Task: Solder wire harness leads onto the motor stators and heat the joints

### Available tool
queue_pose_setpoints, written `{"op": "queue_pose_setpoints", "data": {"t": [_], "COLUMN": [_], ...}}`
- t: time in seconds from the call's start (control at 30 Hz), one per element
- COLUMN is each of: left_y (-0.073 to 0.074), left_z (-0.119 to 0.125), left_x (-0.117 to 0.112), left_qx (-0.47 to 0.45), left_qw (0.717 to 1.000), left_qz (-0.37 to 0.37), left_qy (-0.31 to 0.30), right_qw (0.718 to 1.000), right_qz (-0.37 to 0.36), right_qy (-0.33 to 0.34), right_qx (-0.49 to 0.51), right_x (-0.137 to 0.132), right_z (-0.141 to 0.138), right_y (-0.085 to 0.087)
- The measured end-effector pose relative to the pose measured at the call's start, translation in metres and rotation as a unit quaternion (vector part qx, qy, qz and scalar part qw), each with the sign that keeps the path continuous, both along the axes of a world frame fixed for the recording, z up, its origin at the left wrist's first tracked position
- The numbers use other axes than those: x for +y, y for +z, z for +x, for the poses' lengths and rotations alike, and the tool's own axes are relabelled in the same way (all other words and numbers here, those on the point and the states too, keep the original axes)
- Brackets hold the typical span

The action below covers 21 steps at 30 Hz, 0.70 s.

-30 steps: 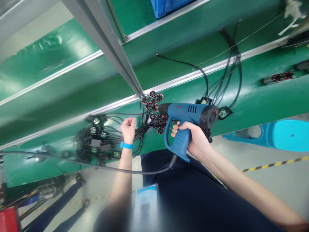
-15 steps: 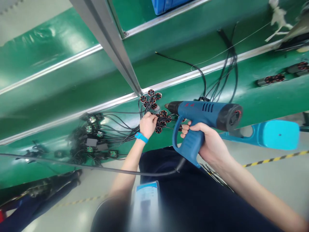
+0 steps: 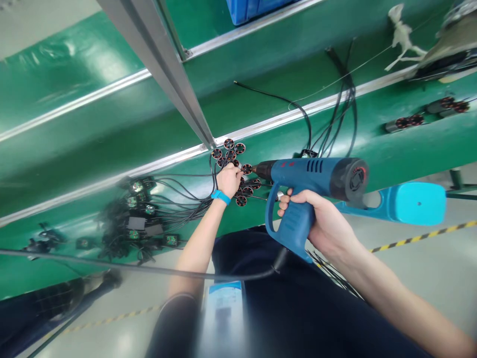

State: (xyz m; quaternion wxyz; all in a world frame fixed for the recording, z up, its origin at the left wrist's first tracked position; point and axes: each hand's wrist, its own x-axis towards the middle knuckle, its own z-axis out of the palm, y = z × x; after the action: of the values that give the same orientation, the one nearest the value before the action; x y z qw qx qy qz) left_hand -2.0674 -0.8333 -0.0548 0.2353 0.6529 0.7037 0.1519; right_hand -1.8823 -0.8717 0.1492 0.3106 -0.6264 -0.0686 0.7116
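My right hand (image 3: 324, 219) is wrapped round the handle of a blue heat gun (image 3: 313, 174). Its nozzle points left, close to a small round motor stator (image 3: 246, 169) with dark slots and a coppery rim. My left hand (image 3: 228, 180), wearing a blue wristband, is closed in a pinch at that stator's left edge; the fingertips partly hide what they grip. More stators (image 3: 241, 201) cluster around and below the left hand, with black cables (image 3: 190, 206) running off to the left.
Circuit boards and connectors (image 3: 136, 223) lie in a heap at left on the green bench (image 3: 186, 166). A metal post (image 3: 175, 79) rises behind the stators. The heat gun's cord (image 3: 149, 267) crosses below my left forearm. A light-blue plastic stool (image 3: 417, 204) stands at right; a blue bin (image 3: 253, 10) sits above.
My left hand has moved slightly up, and a stator now shows at its fingertips, near the nozzle. The heat gun has shifted slightly left in view; the whole view has shifted a little.
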Motion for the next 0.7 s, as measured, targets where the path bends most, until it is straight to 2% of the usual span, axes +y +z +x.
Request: {"op": "queue_pose_setpoints", "data": {"t": [0.13, 0.4, 0.53, 0.7], "left_y": [0.005, 0.025, 0.024, 0.018], "left_z": [-0.003, -0.036, -0.044, -0.048], "left_x": [-0.005, -0.033, -0.052, -0.069], "left_qx": [-0.024, -0.093, -0.118, -0.125], "left_qw": [0.999, 0.983, 0.974, 0.971], "left_qz": [-0.001, 0.087, 0.105, 0.091], "left_qy": [0.042, 0.131, 0.162, 0.182], "right_qw": [1.0, 1.0, 1.0, 1.0], "right_qz": [0.0, -0.01, -0.009, -0.007], "right_qy": [0.006, 0.013, 0.016, 0.017], "right_qx": [0.0, 0.011, 0.008, 0.01], "right_x": [0.002, 0.001, 0.002, 0.002], "right_z": [-0.002, -0.002, -0.003, -0.003], "right_y": [-0.003, -0.008, -0.009, -0.01]}}
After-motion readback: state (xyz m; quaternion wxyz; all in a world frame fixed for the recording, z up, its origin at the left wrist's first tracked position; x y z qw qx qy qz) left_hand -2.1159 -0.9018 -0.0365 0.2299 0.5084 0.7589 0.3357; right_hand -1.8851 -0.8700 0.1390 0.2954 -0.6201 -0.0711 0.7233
